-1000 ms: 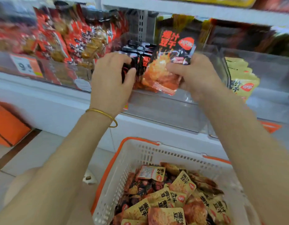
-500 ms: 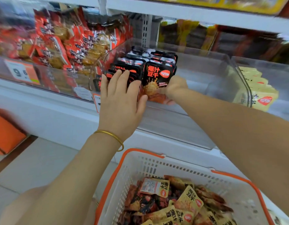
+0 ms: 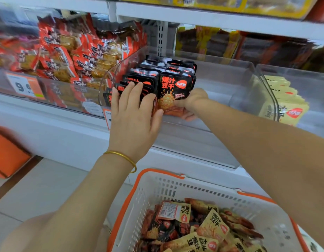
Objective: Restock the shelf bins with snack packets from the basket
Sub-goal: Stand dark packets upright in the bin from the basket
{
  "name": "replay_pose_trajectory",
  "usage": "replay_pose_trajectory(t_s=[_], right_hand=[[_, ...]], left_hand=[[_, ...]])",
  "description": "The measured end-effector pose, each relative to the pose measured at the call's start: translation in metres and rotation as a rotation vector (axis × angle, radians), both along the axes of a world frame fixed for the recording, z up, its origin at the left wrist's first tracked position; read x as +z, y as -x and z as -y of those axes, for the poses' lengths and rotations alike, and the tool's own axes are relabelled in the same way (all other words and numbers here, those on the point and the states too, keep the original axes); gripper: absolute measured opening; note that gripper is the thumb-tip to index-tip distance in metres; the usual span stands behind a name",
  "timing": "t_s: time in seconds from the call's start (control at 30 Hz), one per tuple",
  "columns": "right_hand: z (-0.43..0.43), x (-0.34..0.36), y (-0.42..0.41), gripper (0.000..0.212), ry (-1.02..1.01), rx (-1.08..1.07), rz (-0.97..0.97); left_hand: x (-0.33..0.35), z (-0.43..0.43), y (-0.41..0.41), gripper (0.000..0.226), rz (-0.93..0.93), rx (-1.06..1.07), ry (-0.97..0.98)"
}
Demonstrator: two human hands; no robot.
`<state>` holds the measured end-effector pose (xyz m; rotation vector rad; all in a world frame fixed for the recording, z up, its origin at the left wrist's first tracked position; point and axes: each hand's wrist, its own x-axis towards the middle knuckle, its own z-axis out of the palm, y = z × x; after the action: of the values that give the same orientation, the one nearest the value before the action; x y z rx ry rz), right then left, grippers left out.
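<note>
Bright, even shop light; soft glare on clear bins [image 3: 221, 84]; blurred, wide-angle-bent edges.

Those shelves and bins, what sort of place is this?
Most likely a shop's snack aisle: clear bins hold rows of snack packets, a price tag sits on the shelf edge, and a shopping basket holds more.

Obscured and cropped areas

White plastic basket with orange rim [image 3: 157, 193] is cut off below; orange-and-white price label [image 3: 23, 86] is blurred, its digits partly unreadable.

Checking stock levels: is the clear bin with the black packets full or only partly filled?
Partly filled. The black packets crowd the clear bin's left side; its right side is bare.
</note>
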<state>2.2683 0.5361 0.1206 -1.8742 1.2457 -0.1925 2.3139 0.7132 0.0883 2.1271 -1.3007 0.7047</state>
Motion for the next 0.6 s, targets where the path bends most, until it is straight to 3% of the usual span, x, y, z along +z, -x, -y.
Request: replay_pose_trajectory(t_s=[0.07, 0.23, 0.3, 0.37, 0.53, 0.6], right_hand=[[-0.001, 0.007, 0.006, 0.038, 0.067, 0.037, 0.009], [-0.034, 0.039, 0.056, 0.038, 0.51, 0.099, 0.148], [-0.069, 0.044, 0.1, 0.031, 0.543, 0.15, 0.325], [-0.1, 0.027, 0.14, 0.03, 0.439, 0.232, 0.406], [-0.105, -0.101, 0.185, 0.016, 0.153, 0.409, -0.04], [-0.097, -0.151, 0.189, 0.009, 0.139, 0.457, -0.186]], left_hand=[[0.003, -0.002, 0.001, 0.042, -0.015, -0.022, 0.022], [0.007, -0.016, 0.019, 0.03, 0.048, -0.116, 0.104], [0.008, -0.024, 0.037, 0.029, 0.081, -0.142, 0.116], [-0.001, -0.031, 0.055, 0.028, 0.08, -0.183, 0.093], [-0.049, -0.05, 0.091, 0.03, -0.036, -0.267, -0.258], [-0.061, -0.055, 0.094, 0.037, -0.125, -0.267, -0.422]])
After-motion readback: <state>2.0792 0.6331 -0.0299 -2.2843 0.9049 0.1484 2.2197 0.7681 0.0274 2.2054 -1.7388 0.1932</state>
